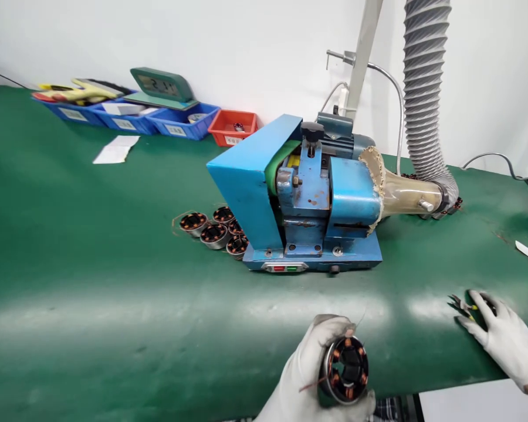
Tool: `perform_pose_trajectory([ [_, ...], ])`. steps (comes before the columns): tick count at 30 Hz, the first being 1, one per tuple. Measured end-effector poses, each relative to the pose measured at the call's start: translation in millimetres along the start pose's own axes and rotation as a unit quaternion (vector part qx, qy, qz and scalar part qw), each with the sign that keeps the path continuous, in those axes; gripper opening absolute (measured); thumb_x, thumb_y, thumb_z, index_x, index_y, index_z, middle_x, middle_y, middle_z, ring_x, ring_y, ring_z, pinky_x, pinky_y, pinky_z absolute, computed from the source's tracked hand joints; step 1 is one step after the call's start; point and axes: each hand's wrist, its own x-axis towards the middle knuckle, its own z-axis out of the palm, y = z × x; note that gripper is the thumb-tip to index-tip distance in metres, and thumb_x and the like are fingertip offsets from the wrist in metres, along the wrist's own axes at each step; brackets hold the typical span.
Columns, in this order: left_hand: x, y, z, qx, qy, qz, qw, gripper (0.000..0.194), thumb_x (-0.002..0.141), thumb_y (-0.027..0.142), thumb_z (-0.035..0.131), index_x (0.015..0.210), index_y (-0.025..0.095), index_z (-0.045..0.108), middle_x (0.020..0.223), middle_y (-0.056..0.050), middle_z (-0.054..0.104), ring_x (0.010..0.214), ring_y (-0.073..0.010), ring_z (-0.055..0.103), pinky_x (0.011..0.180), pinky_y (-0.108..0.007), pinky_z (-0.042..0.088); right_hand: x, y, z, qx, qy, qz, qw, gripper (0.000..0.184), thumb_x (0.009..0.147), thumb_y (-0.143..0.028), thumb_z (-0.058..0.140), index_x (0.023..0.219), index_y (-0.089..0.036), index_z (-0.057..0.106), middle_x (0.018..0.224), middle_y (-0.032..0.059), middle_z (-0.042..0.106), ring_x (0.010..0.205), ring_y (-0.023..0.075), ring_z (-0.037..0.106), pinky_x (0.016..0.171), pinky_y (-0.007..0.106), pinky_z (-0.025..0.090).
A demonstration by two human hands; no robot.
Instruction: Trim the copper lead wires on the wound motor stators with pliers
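Observation:
Both hands wear white gloves. My left hand (310, 366) is closed round a round metal stator (345, 369) with copper windings, held near the table's front edge with its open bore facing me. My right hand (504, 337) lies on the green table top (92, 281) at the far right, its fingers reaching over a small pair of cutters (464, 306) with yellow and black handles; the fingers rest on the handles, and whether they grip is unclear. Several more stators (215, 228) stand in a cluster left of a blue bench machine (299, 199).
A grey ribbed hose (425, 99) runs down to the machine's clear nozzle (407, 196). Blue bins (127, 117), an orange bin (233, 126) and a green digital clock (162, 88) line the back wall. A white paper slip (115, 149) lies on the table.

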Motion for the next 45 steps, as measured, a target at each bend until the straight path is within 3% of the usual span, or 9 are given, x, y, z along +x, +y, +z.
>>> perform_pose_trajectory([
  [7,9,5,-0.8,-0.049,-0.064,-0.081,0.993,0.030,0.059,0.024,0.074,0.088,0.023,0.069,0.088,-0.002,0.066,0.080,-0.0220,0.062,0.076,-0.030,0.048,-5,-62,-17,0.114,-0.038,0.157,0.980,0.042,0.082,-0.045,0.039,0.106,-0.015,0.056,0.099,0.0186,0.060,0.077,0.0336,0.063,0.066,0.046,0.049],
  [11,14,-5,-7.2,-0.115,-0.093,-0.154,0.977,0.012,0.067,0.030,0.069,0.075,0.022,0.073,0.082,-0.004,0.071,0.084,-0.0245,0.065,0.077,-0.031,0.049,-5,-119,-62,0.258,-0.130,0.019,0.957,0.033,0.085,-0.040,0.042,0.104,-0.022,0.061,0.098,0.0056,0.067,0.088,0.0204,0.065,0.079,0.028,0.050],
  [13,12,-9,-9.6,-0.140,-0.098,-0.179,0.969,0.011,0.067,0.031,0.070,0.072,0.021,0.073,0.080,-0.005,0.072,0.085,-0.0255,0.066,0.079,-0.034,0.050,-9,-149,-93,0.377,-0.289,-0.083,0.876,0.029,0.086,-0.039,0.046,0.098,-0.021,0.065,0.087,0.0039,0.069,0.079,0.0205,0.065,0.072,0.028,0.051],
  [17,3,-12,-14.0,-0.153,-0.113,-0.203,0.960,0.021,0.073,0.039,0.064,0.082,0.023,0.073,0.072,-0.001,0.071,0.075,-0.0245,0.069,0.072,-0.039,0.052,-14,-186,-140,0.351,-0.354,-0.227,0.837,0.010,0.081,-0.032,0.057,0.082,-0.026,0.065,0.073,-0.0004,0.066,0.067,0.0191,0.061,0.060,0.025,0.046],
  [22,7,-19,-14.6,-0.187,-0.240,-0.280,0.911,0.032,0.069,0.045,0.065,0.087,0.019,0.073,0.078,-0.001,0.072,0.086,-0.0289,0.067,0.076,-0.041,0.051,-10,-196,-158,0.344,-0.355,-0.268,0.827,0.011,0.083,-0.031,0.055,0.079,-0.026,0.064,0.070,-0.0014,0.065,0.063,0.0179,0.058,0.056,0.023,0.041],
  [28,16,-33,-15.3,-0.161,-0.318,-0.253,0.900,0.034,0.065,0.045,0.069,0.083,0.016,0.071,0.070,0.000,0.070,0.085,-0.0278,0.066,0.082,-0.041,0.050,-4,-209,-179,0.311,-0.489,-0.227,0.783,0.017,0.083,-0.033,0.056,0.083,-0.021,0.067,0.073,0.0008,0.065,0.067,0.0170,0.058,0.056,0.021,0.040],
  [36,30,-33,-17.6,-0.164,-0.317,-0.223,0.907,0.030,0.046,0.043,0.081,0.057,0.018,0.068,0.057,0.001,0.067,0.068,-0.0255,0.068,0.071,-0.038,0.053,-8,-203,-173,0.324,-0.480,-0.231,0.782,0.028,0.085,-0.041,0.051,0.068,-0.019,0.056,0.061,-0.0035,0.047,0.057,0.0114,0.044,0.051,0.021,0.032],
  [40,20,-24,-25.8,-0.167,-0.281,-0.210,0.921,0.026,0.059,0.045,0.075,0.066,0.021,0.070,0.065,-0.002,0.069,0.080,-0.0274,0.069,0.076,-0.038,0.052,3,-191,-160,0.403,-0.444,-0.130,0.790,0.021,0.085,-0.035,0.049,0.074,-0.018,0.056,0.059,-0.0050,0.046,0.053,0.0096,0.043,0.050,0.021,0.033],
  [45,-2,-17,-30.2,-0.176,-0.095,-0.226,0.953,0.030,0.081,0.046,0.055,0.096,0.023,0.067,0.073,-0.005,0.068,0.082,-0.0250,0.068,0.077,-0.037,0.054,13,-173,-96,0.482,-0.250,0.063,0.838,0.028,0.074,-0.039,0.061,0.090,-0.016,0.063,0.065,-0.0008,0.058,0.056,0.0140,0.049,0.054,0.025,0.039],
])
